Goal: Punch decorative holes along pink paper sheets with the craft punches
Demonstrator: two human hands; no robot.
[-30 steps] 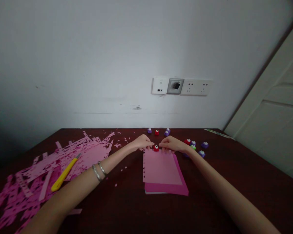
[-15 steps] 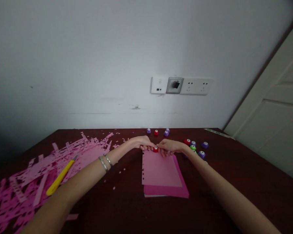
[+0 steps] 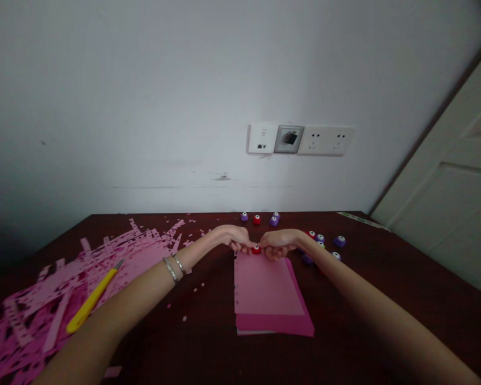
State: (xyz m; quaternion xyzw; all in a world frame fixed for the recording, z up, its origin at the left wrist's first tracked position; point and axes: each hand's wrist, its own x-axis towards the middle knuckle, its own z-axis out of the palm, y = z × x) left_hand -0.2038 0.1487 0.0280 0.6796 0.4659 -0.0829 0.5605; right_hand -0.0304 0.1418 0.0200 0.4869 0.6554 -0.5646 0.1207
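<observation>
A small red craft punch (image 3: 256,250) sits at the far edge of a light pink sheet of paper (image 3: 268,286). My left hand (image 3: 237,238) grips it from the left and my right hand (image 3: 279,244) from the right, with fingers curled at the sheet's edge. Small cut-outs run down the sheet's left side. Beneath it lies darker pink paper (image 3: 274,324), with a sliver of white under that. Whether the punch is pressed down cannot be made out.
Pink punched strips (image 3: 36,315) heap on the left, with a yellow utility knife (image 3: 94,299) on top. Purple punches (image 3: 273,221) and another red punch (image 3: 257,220) stand by the wall. Several more punches (image 3: 339,241) lie beyond my right forearm. Tiny paper bits (image 3: 195,290) dot the table.
The view has shifted slightly, so the papers appear a little lower. Both hands keep their hold on the red craft punch, at nearly the same place.
</observation>
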